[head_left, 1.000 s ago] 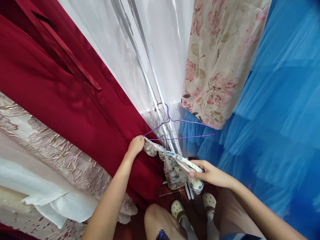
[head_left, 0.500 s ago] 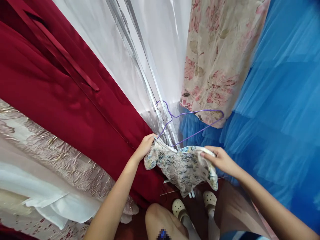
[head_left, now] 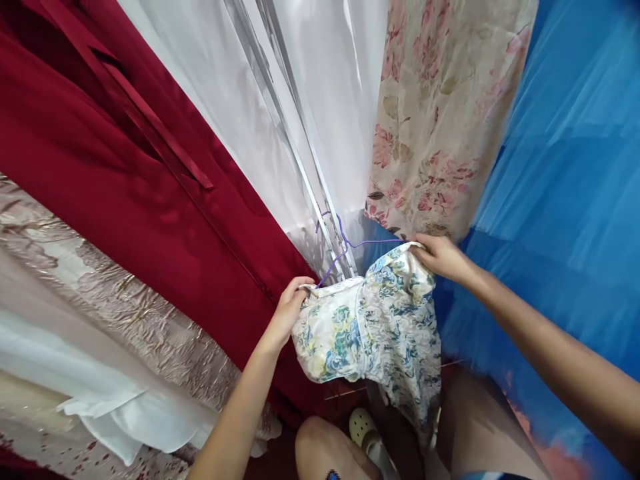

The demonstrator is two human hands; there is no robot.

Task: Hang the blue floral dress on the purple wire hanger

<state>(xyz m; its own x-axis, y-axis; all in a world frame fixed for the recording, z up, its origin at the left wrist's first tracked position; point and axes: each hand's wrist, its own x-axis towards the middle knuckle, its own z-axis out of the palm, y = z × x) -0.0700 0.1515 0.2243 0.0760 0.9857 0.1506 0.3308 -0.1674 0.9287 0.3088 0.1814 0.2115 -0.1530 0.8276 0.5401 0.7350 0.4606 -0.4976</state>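
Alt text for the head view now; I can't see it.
The left hand and right hand hold a white garment with blue and yellow print by its top edge, hiding the lower part of a purple hanger. Red cloth hangs on the left, white cloth behind, flowered cloth and blue cloth on the right.

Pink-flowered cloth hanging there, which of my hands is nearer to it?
Your right hand: in view, it is at the lower edge of the pink-flowered cloth. Your left hand is farther off, down to the left, in front of the red cloth.
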